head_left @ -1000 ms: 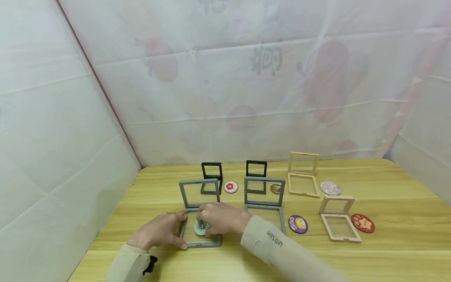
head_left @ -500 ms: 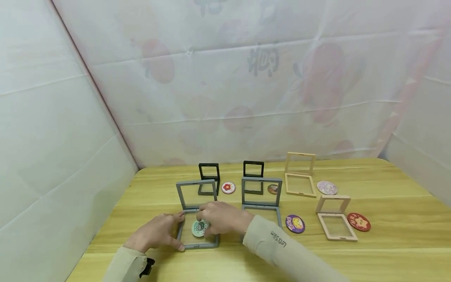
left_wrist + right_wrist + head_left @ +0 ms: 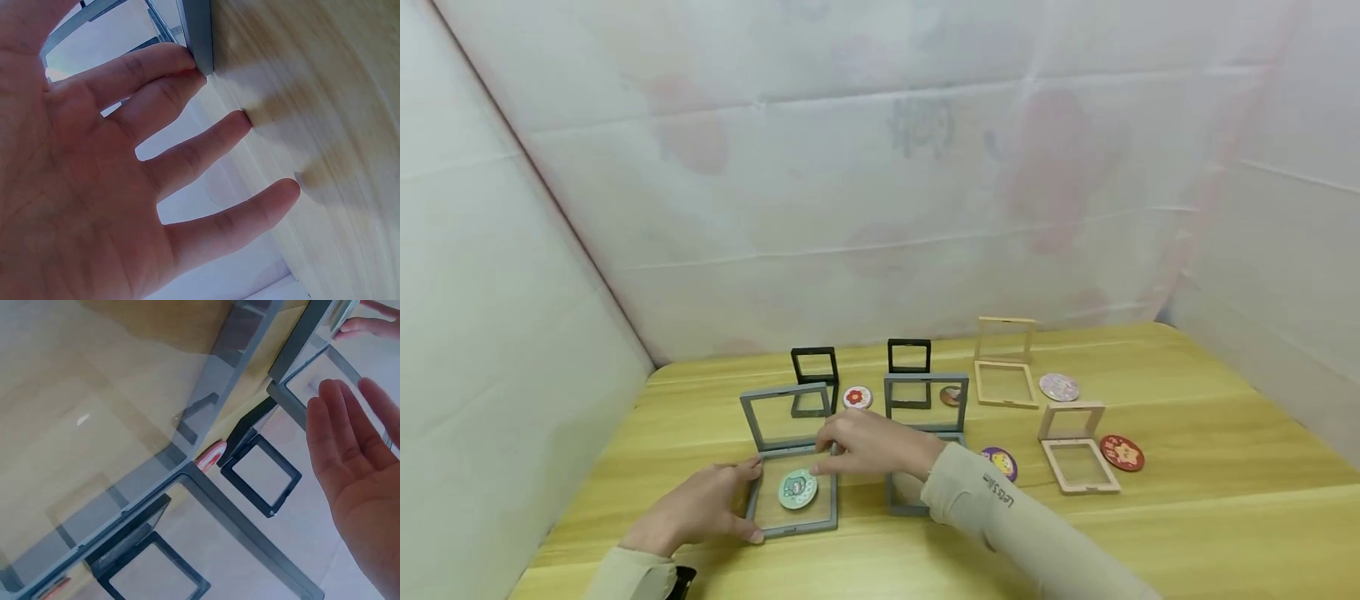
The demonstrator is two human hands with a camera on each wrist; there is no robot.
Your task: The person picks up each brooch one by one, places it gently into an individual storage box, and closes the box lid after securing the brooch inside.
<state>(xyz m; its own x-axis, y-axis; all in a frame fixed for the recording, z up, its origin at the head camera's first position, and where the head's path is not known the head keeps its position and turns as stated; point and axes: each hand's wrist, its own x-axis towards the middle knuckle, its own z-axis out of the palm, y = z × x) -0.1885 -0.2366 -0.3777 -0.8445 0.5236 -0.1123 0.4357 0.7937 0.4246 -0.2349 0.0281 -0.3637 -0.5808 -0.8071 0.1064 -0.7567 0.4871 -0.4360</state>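
A round green badge with a cartoon figure (image 3: 797, 489) lies on the clear film of the near-left grey display frame (image 3: 792, 529), whose lid stands raised behind it. My left hand (image 3: 696, 508) rests at the frame's left side, thumb by the near corner and index finger by the far one. In the left wrist view, two fingertips touch the grey frame edge (image 3: 199, 37), while the other fingers are spread out over the table. My right hand (image 3: 876, 446) hovers over the frame's right side, just off the badge. The right wrist view shows its extended fingers (image 3: 334, 425) holding nothing.
A second grey frame (image 3: 962, 417) stands open beside it. Behind are two small black frames (image 3: 814, 351) (image 3: 910, 342) and a flower badge (image 3: 857, 397). To the right are two beige frames (image 3: 1006, 405) (image 3: 1081, 489), with purple (image 3: 1003, 462), pastel (image 3: 1059, 387) and red (image 3: 1122, 452) badges.
My right hand has let go of the green badge and lifted slightly to the right, leaving the badge on the film. The left hand stays at the frame; the head view has shifted.
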